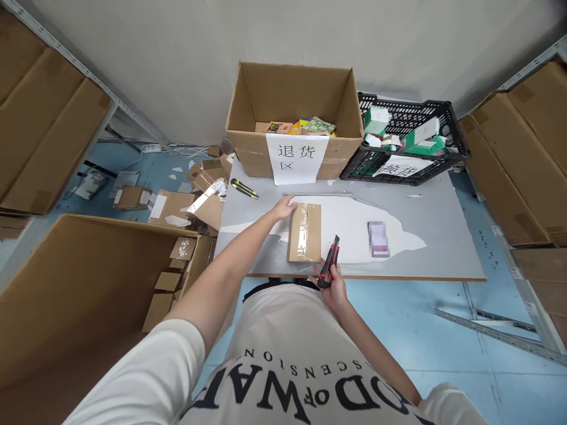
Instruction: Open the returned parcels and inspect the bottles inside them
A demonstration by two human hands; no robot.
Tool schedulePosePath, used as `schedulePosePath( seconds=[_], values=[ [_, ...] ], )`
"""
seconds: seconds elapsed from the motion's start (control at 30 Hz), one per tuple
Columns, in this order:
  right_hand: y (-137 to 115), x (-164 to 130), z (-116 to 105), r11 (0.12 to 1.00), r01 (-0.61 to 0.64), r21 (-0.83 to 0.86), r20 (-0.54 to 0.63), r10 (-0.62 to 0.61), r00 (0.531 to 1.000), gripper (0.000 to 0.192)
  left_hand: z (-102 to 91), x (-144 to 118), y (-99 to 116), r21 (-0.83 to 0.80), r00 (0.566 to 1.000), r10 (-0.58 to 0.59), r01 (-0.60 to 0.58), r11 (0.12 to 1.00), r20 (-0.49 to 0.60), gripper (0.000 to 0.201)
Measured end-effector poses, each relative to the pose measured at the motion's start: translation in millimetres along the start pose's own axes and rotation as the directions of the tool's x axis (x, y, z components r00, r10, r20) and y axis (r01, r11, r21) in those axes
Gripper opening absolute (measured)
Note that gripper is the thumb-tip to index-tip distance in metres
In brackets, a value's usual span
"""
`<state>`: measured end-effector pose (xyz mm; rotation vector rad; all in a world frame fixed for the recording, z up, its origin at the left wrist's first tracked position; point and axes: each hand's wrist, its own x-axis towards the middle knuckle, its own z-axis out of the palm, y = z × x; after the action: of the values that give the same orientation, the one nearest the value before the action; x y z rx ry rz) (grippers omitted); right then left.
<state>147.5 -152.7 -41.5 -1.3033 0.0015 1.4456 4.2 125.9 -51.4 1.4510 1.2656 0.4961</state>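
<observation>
A yellow and black knife [244, 188] lies on the grey worktop [443, 236] to the left, and a small blurred card [378, 238] lies to the right, both apart from the hands. At the back stands a big open box [295, 118] with a paper sign and a few small colourful packs inside. Beside it a black crate [410, 141] holds green and white packs. A small brown taped box [305, 232] lies flat near the front edge. The left hand [283, 208] reaches out, fingers flat on the box's far corner. The right hand [333, 286] has its fingers wrapped tight around a red and black cutter [329, 264], its tip just beside the box
</observation>
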Motion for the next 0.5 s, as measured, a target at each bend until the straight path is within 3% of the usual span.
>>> schedulePosePath(
  seconds=[0.17,0.3,0.5],
  values=[
    [3.7,13.3,-0.6,0.978,0.107,-0.179,0.078,-0.094,0.993,0.039,4.3,4.6,-2.2,0.046,1.0,-0.014,0.013,0.999,0.013,0.028],
    [-0.9,12.5,1.2,0.974,0.132,-0.184,0.079,-0.119,0.99,0.04,-0.6,0.5,-5.0,0.056,1.0,-0.006,0.007,0.998,-0.029,0.022],
    [-38.8,28.1,5.0,0.987,0.116,-0.114,0.009,-0.116,0.993,0.027,-23.9,-22.7,-10.6,0.028,0.994,0.004,-0.001,1.0,-0.113,0.019]
  ],
)
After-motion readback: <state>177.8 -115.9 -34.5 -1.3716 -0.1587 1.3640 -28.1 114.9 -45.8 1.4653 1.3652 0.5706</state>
